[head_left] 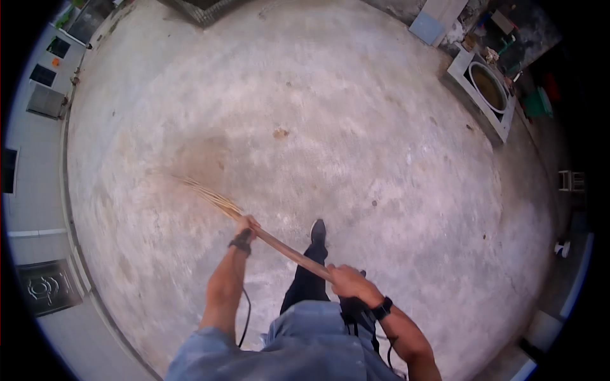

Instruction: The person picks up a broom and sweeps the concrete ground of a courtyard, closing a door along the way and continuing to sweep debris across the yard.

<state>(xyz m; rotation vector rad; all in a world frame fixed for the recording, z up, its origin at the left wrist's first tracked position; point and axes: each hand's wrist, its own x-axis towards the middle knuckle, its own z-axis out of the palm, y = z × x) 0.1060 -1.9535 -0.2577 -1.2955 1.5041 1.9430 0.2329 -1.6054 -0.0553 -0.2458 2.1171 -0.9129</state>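
A long broom [287,251] slants across the front of my body, its wooden handle low on the right and its pale twig bristles reaching out to the upper left. My left hand [247,224] is wrapped round it near where the handle meets the bristles. Farther up the handle, close to my waist, my right hand [351,282] grips the other end. The bristle tips look blurred over the concrete floor [381,127], beside a brownish dusty patch.
At the upper right stands a block-like stand with a round basin [488,87] set in it, clutter behind. A tiled wall [38,216] with a dark decorated panel [47,287] runs along the left. A small white stool [571,181] is at the far right. My dark shoe [318,230] is ahead.
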